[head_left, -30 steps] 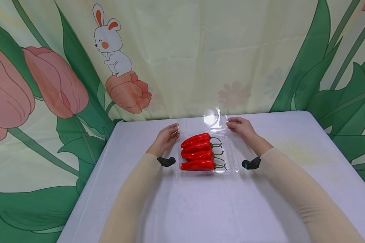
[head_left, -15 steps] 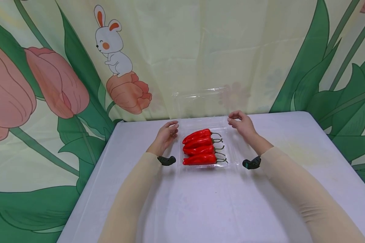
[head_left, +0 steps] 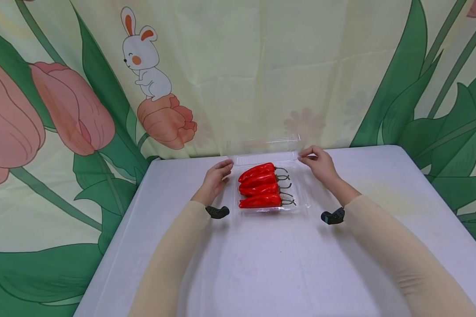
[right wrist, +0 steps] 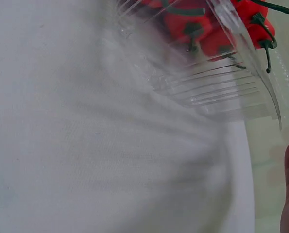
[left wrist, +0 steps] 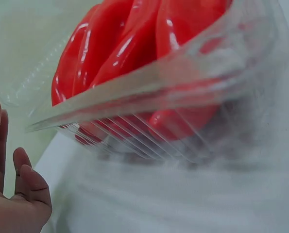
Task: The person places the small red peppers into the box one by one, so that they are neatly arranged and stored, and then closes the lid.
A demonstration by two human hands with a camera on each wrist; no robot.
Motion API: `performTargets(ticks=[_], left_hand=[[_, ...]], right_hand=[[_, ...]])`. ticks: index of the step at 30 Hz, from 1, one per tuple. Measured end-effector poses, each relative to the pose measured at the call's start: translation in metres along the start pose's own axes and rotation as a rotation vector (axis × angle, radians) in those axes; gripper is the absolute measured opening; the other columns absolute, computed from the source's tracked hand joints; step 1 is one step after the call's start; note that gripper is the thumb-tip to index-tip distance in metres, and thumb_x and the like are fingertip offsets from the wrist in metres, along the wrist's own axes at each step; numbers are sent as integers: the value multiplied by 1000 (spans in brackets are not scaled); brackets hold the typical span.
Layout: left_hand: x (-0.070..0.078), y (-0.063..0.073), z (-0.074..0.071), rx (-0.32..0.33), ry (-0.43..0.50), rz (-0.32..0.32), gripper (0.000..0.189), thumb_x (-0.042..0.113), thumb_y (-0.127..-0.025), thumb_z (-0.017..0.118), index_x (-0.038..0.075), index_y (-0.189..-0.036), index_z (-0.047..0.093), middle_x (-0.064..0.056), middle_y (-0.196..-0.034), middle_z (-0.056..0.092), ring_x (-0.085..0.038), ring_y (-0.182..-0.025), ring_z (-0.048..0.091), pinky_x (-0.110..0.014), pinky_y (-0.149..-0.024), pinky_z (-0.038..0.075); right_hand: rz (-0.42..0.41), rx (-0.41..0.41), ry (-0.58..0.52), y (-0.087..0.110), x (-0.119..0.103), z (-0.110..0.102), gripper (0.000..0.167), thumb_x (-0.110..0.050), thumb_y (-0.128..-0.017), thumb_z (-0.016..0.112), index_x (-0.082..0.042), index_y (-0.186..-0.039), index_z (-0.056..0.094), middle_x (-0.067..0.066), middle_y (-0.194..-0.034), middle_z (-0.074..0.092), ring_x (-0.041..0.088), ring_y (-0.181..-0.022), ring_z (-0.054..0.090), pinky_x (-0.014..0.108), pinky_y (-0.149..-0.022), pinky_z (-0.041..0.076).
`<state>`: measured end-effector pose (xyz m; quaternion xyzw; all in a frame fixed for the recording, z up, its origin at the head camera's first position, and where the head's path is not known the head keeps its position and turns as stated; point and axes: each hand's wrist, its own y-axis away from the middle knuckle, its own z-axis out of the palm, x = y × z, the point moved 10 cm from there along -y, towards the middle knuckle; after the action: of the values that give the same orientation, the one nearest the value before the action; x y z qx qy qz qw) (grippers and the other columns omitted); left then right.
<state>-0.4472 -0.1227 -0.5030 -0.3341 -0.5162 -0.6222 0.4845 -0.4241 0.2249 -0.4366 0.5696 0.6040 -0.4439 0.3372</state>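
A clear plastic clamshell box (head_left: 301, 204) lies at the back of the table with its lid (head_left: 265, 145) raised behind it. Several glossy red peppers (head_left: 259, 189) with green stems fill its base side by side. My left hand (head_left: 215, 179) holds the box by the back left corner, near the hinge; its lower fingers curl loosely, apart from the wall, in the left wrist view. At the opposite back corner, thumb and forefinger of my right hand (head_left: 319, 165) pinch the edge. Only part of the right hand shows in the right wrist view.
A white cloth covers the table (head_left: 262, 264). Close behind its back edge hangs a pale curtain (head_left: 309, 66) printed with tulips, leaves and a rabbit. Each wrist carries a black camera; the right one (head_left: 333, 216) is near the box's right side.
The lid rose upright against the curtain, then tipped partly down again. The box's front edge and the peppers have shifted away from me. Both hands stay at the back corners.
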Motion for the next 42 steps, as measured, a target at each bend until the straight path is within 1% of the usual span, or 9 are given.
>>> performTargets(ticks=[4, 8, 12, 19, 26, 30, 33, 37, 42], left_hand=[[-4, -1, -5, 18, -50, -7, 33, 15, -98, 70, 10, -131, 68, -10, -135, 65, -27, -122, 51, -36, -100, 40], [-8, -1, -10, 42, -95, -7, 38, 16, -96, 72, 7, -133, 68, -9, -133, 68, -25, -120, 53, -35, -105, 40], [-10, 1, -14, 59, -124, 0, 36, 10, -98, 68, 2, -134, 67, -8, -129, 68, -20, -109, 56, -31, -97, 44], [-13, 8, -13, 9, -147, -14, 28, 7, -98, 66, 2, -125, 72, -4, -119, 70, -18, -99, 57, -29, -90, 48], [-14, 12, -12, -39, -151, 3, 25, 3, -98, 62, 0, -120, 72, 3, -99, 72, -16, -92, 60, -27, -85, 51], [-15, 16, -8, -90, -140, 24, 26, 2, -100, 57, -2, -123, 66, 4, -93, 69, -13, -86, 60, -24, -78, 51], [-18, 21, -5, -125, -139, 15, 27, 3, -100, 58, 2, -127, 63, 2, -93, 68, -13, -84, 60, -24, -77, 51], [-21, 28, -2, -176, -150, -10, 37, 3, -100, 61, 8, -136, 55, -1, -100, 67, -15, -88, 61, -25, -80, 52], [-25, 39, -3, -230, -184, -46, 57, 6, -99, 63, 16, -149, 38, -8, -117, 61, -17, -94, 62, -25, -84, 54]], right_hand=[[-35, -11, 3, 1, 0, 0, 17, -7, -98, 69, 3, -110, 61, 15, -120, 64, -1, -94, 59, 7, -79, 49], [-75, -21, 60, 1, 3, -1, 14, -5, -97, 69, 2, -104, 59, 19, -120, 65, 4, -94, 59, 5, -77, 47], [-145, -22, 93, 2, 4, -3, 8, 3, -96, 66, 4, -97, 59, 23, -123, 64, 12, -100, 60, 4, -81, 45], [-179, -71, 60, 8, 7, -2, 5, 7, -94, 66, 3, -93, 70, 23, -120, 63, 0, -95, 59, 3, -82, 47], [-111, -128, 137, 14, 18, 1, 11, -3, -98, 67, 4, -105, 73, 20, -127, 61, 30, -114, 62, 2, -82, 45], [-109, -152, 165, 21, 20, 1, 16, -6, -100, 66, 3, -110, 73, 20, -129, 60, 37, -123, 57, 7, -92, 49], [-116, -180, 153, 27, 21, 1, 22, -11, -101, 66, 2, -117, 72, 20, -129, 61, 30, -123, 57, 9, -95, 49], [-81, -234, 106, 36, 27, 1, 31, -18, -103, 65, 0, -128, 67, 20, -130, 64, 13, -110, 62, 8, -87, 49], [-33, -317, 12, 45, 29, 3, 32, -19, -104, 63, 3, -127, 65, 22, -115, 68, 7, -88, 67, 23, -82, 58]])
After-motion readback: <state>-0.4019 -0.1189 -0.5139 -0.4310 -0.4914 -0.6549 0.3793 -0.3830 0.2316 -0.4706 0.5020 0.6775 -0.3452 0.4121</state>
